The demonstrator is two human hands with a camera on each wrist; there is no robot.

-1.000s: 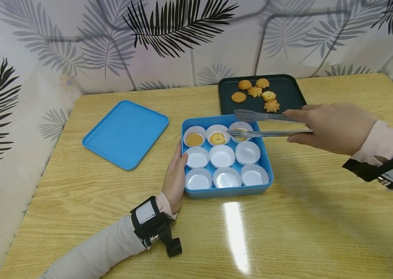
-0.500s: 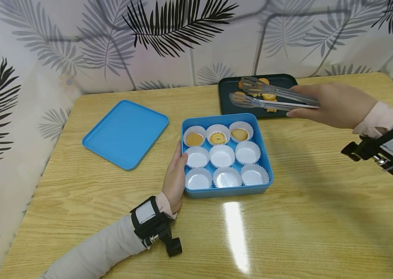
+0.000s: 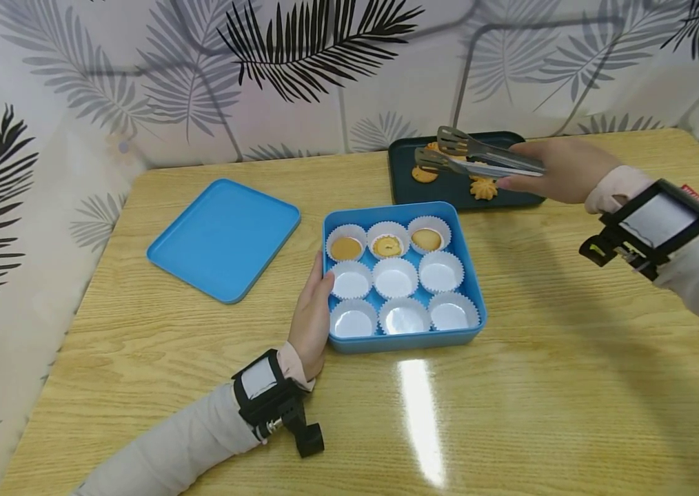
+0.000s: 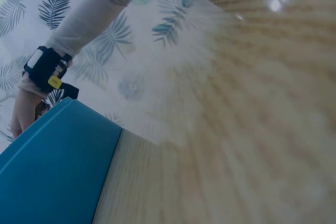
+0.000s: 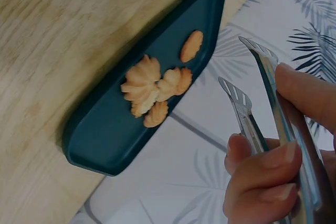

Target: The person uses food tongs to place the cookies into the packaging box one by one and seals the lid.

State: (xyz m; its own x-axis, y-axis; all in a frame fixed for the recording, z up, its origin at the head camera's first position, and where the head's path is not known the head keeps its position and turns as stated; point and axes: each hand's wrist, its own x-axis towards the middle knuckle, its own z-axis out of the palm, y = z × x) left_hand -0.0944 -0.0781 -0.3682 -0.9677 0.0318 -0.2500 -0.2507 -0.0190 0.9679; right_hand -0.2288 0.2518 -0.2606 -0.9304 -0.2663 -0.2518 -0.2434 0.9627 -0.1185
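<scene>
In the head view my left hand [image 3: 310, 324] holds the left wall of a blue box [image 3: 408, 339], thumb at the rim and fingers along the outside. White paper cups [image 3: 395, 277] in rows line the box. Each cup of the far row has a cookie [image 3: 427, 240] in it; the nearer cups hold nothing. My right hand [image 3: 566, 169] grips metal tongs [image 3: 492, 160] over a dark green tray [image 3: 513, 200]. The tongs' slotted ends stand apart with nothing between them. Several cookies [image 5: 142, 80] lie on the tray, partly hidden by the tongs in the head view.
A flat blue lid [image 3: 223, 240] lies on the wooden table [image 3: 200, 365], left of the box. The tray stands at the table's back edge, just behind the box. Leaf-patterned cloth [image 3: 300, 117] hangs behind the table.
My right hand has carried the tongs from over the box's far right cup back to above the tray, their ends spread. The cookie in that cup now shows fully. My left hand has not moved.
</scene>
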